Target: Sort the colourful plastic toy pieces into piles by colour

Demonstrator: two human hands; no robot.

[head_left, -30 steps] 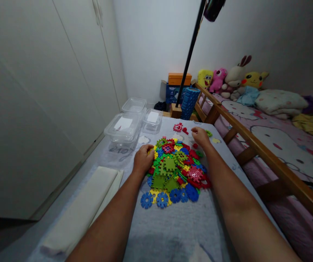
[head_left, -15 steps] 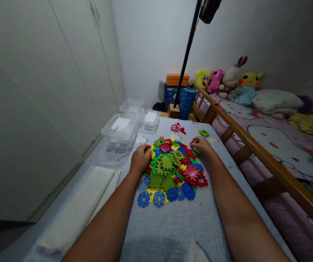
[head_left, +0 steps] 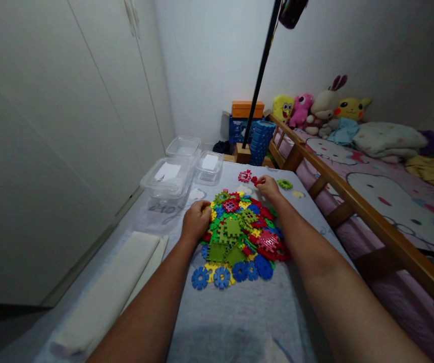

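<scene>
A heap of interlocking plastic building pieces point(head_left: 232, 228) in green, red, yellow and blue lies on the grey cloth. At the heap's left edge, my left hand point(head_left: 196, 222) has its fingers curled, with a bit of yellow building piece point(head_left: 204, 209) showing at them. Beyond the heap, my right hand point(head_left: 269, 188) pinches a small red building piece whose outline is mostly covered by the fingertips. Right by these fingertips lies another red piece point(head_left: 254, 180), beside a pinkish-red square frame piece point(head_left: 245, 176). A green ring-shaped piece point(head_left: 284, 184) sits to the right of this hand.
Clear plastic boxes point(head_left: 167, 176) stand at the back left, some with white paper on top. A folded white cloth point(head_left: 107, 292) lies at the left. Along the right runs a wooden bed rail point(head_left: 326, 180). A black pole point(head_left: 258, 85) rises at the back.
My right hand has moved from the heap's right edge away from me and slightly left, carrying the red piece to the loose red ones. My left hand has stayed about where it was.
</scene>
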